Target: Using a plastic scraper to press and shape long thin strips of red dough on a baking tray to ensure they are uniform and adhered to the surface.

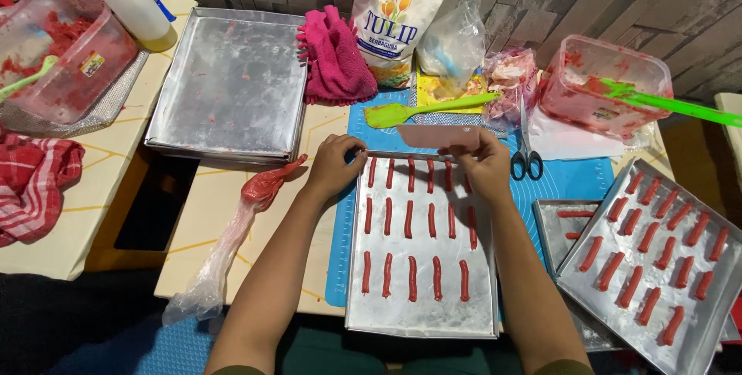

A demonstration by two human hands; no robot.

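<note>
A metal baking tray (421, 313) lies in front of me on a blue mat (576, 178), carrying rows of red dough sticks (412, 278). My left hand (332, 165) rests on the tray's far left corner. My right hand (485, 162) holds a pink plastic scraper (437, 135) flat along the tray's far edge, above the top row of sticks.
A piping bag (259, 190) with red dough lies left of the tray. At right, stacked trays (699, 348) hold more red sticks. Scissors (525, 160), a green spatula (421, 109), a pink cloth (334, 58), a flour bag (390, 16), empty trays (232, 81) and red-smeared tubs (603, 85) stand behind.
</note>
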